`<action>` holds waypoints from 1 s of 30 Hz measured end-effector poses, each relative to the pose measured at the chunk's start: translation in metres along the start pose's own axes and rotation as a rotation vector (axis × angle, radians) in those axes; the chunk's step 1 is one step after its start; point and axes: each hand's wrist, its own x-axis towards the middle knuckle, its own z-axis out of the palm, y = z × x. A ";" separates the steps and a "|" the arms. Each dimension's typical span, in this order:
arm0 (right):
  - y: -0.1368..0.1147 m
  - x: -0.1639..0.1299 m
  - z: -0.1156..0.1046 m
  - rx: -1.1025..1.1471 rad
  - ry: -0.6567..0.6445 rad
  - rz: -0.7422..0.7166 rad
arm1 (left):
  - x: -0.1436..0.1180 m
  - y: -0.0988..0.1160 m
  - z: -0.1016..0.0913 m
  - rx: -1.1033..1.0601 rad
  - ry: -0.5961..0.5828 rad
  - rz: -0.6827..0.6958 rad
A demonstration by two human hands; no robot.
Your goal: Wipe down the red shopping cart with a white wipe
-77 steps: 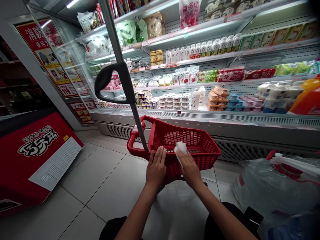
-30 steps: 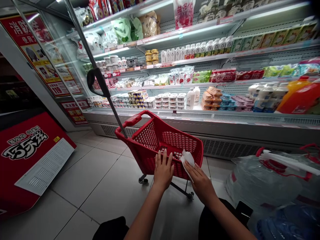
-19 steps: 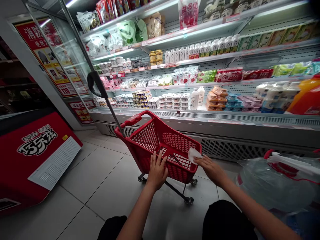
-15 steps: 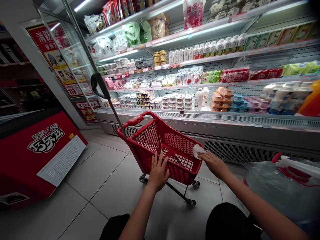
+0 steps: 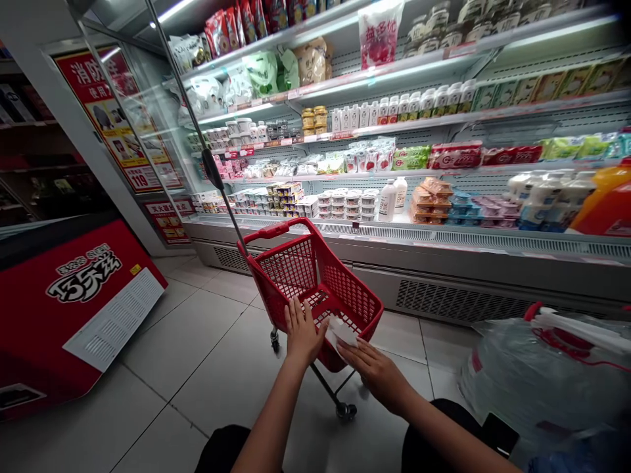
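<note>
A red plastic shopping cart (image 5: 345, 289) on a wheeled metal frame stands on the floor before me, its basket holding nothing that I can see. Over the near side of the basket lies my left hand (image 5: 302, 334), fingers stretched out and resting at the rim. My right hand (image 5: 377, 371) presses a crumpled white tissue (image 5: 340, 330) against the rim near the basket's front corner, close to my left thumb. The tissue sits under the right fingertips. A tall metal pole with a black grip (image 5: 211, 169) rises from the cart's left end.
Behind the cart runs a refrigerated display case (image 5: 434, 259) with dairy goods on its shelves. At right stands a large clear water jug (image 5: 532, 368) in plastic wrap. A red chest freezer (image 5: 83, 309) is at left. Floor tiles (image 5: 197, 355) surround the cart.
My right hand has moved left and nearer with the tissue, from the far end of the basket to beside my left hand. The cart has turned slightly.
</note>
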 end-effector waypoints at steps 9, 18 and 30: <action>0.095 -0.014 -0.016 -0.104 0.032 -0.023 | -0.044 -0.018 -0.015 0.000 0.061 0.092; 0.038 0.002 -0.005 -0.035 0.040 0.057 | -0.025 -0.079 -0.038 0.000 -0.085 0.259; -0.016 0.051 -0.009 0.216 -0.200 -0.235 | -0.055 -0.049 -0.020 0.082 0.059 0.158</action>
